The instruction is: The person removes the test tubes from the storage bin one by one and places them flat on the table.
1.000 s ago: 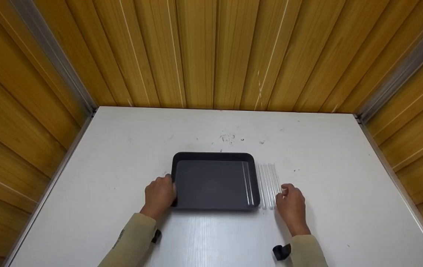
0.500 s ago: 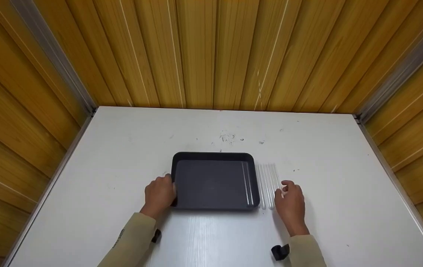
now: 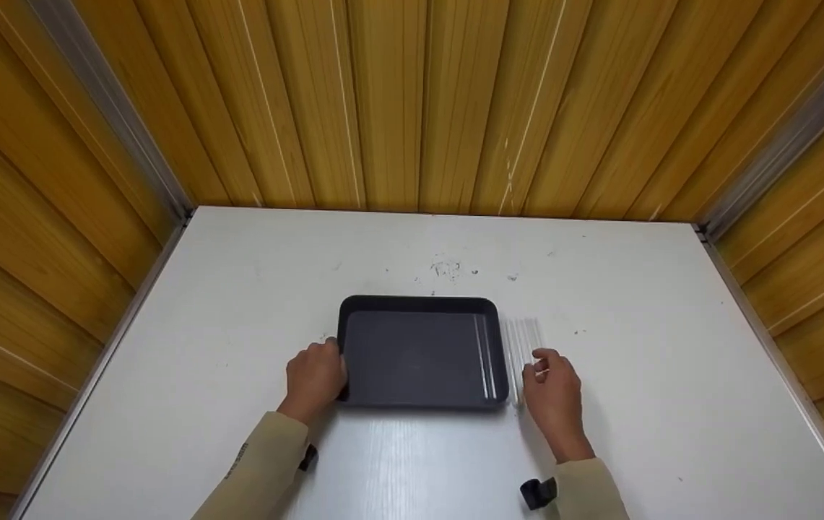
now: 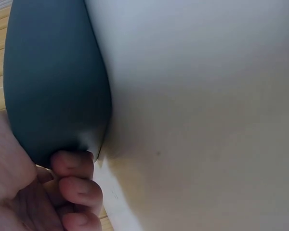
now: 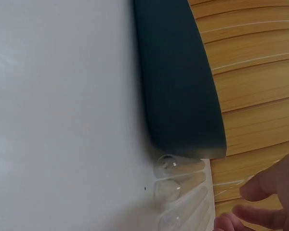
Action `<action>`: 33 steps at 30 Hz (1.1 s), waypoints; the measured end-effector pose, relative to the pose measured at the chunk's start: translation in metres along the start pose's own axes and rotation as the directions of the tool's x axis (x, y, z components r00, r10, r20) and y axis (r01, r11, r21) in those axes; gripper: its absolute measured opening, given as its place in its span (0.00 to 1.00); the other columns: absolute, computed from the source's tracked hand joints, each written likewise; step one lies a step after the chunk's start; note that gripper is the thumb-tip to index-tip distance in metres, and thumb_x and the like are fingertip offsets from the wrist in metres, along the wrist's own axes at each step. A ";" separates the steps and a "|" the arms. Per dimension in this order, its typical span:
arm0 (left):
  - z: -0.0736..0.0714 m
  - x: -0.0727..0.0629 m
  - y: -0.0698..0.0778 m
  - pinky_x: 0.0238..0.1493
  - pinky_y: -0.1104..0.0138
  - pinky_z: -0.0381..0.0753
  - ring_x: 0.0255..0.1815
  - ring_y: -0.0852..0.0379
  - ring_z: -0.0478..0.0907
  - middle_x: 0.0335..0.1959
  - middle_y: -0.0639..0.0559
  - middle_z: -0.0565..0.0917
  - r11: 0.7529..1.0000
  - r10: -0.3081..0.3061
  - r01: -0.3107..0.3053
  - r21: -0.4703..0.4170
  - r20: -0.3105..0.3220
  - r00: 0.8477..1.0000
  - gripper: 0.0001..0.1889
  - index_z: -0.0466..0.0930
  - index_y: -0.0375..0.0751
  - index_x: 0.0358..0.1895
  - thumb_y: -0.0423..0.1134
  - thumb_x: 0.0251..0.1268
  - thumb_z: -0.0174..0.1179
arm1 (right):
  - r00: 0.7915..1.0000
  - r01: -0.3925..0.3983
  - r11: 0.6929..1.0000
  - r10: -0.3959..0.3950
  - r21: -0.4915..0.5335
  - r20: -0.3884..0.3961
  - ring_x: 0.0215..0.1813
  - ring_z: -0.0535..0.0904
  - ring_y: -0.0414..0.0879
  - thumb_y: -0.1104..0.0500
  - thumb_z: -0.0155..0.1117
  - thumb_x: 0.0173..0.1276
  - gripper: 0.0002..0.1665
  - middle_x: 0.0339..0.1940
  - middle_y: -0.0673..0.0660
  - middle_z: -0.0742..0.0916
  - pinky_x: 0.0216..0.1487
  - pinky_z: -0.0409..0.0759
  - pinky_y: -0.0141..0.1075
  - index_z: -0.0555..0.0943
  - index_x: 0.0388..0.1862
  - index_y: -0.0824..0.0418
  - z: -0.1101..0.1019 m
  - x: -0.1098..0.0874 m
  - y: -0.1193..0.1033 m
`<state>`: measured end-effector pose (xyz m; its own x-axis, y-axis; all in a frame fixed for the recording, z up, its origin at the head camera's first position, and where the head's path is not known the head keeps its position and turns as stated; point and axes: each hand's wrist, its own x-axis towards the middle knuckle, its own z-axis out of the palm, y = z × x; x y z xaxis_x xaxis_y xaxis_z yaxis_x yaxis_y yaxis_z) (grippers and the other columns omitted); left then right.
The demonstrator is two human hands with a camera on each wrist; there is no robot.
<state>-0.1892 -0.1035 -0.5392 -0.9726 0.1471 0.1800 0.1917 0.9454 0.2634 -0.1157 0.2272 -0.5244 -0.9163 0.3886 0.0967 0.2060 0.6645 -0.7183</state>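
A dark grey rectangular tray [image 3: 412, 361] lies on the white table, with a few clear tubes [image 3: 485, 361] lengthwise inside its right edge. My left hand [image 3: 315, 379] grips the tray's left side; in the left wrist view its fingers [image 4: 79, 190] curl against the tray wall [image 4: 58, 86]. Several more clear tubes [image 3: 518, 339] lie side by side just right of the tray, their rounded ends [image 5: 167, 191] showing in the right wrist view. Over these tubes hovers my right hand [image 3: 554, 397], fingers loosely bent, thumb and forefinger apart; I see nothing held there.
Wood-patterned panels [image 3: 397, 108] wall in the white table [image 3: 274, 274] at the back and both sides, with grey metal strips in the corners. Dark marks [image 3: 445, 269] spot the tabletop behind the tray. A black device [image 3: 538, 494] sits at my right wrist.
My right hand has shifted left from the outer side of the loose tubes to over them. The left hand keeps its grip, and the tray has stayed in place.
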 end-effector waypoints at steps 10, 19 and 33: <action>0.001 -0.003 -0.003 0.16 0.55 0.72 0.17 0.44 0.78 0.19 0.39 0.81 1.000 0.014 -0.014 0.000 -0.055 0.998 0.06 0.77 0.35 0.26 0.33 0.59 0.58 | 0.998 0.007 1.000 -0.008 0.021 0.058 0.41 0.79 0.51 0.64 0.55 0.68 0.16 0.39 0.62 0.81 0.40 0.77 0.39 0.77 0.53 0.69 0.005 -0.003 -0.017; 0.007 -0.001 0.001 0.16 0.55 0.73 0.18 0.44 0.79 0.19 0.39 0.81 1.000 0.013 -0.013 0.001 -0.077 0.997 0.06 0.77 0.35 0.27 0.34 0.58 0.61 | 0.993 0.102 0.993 -0.106 0.059 0.061 0.40 0.79 0.48 0.66 0.56 0.68 0.13 0.37 0.59 0.83 0.43 0.77 0.39 0.80 0.50 0.68 0.010 -0.002 -0.030; 0.008 -0.001 0.000 0.17 0.56 0.74 0.19 0.45 0.80 0.21 0.40 0.82 0.999 -0.012 0.014 0.034 -0.044 0.999 0.06 0.78 0.36 0.28 0.35 0.59 0.60 | 0.972 0.172 0.984 -0.177 0.047 0.152 0.46 0.81 0.52 0.67 0.57 0.67 0.16 0.43 0.62 0.83 0.47 0.79 0.44 0.78 0.53 0.69 0.031 -0.002 -0.046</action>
<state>-0.1897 -0.1013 -0.5466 -0.9681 0.1227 0.2182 0.1740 0.9566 0.2338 -0.1337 0.1762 -0.5130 -0.9796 0.1636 0.1166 0.0293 0.6905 -0.7228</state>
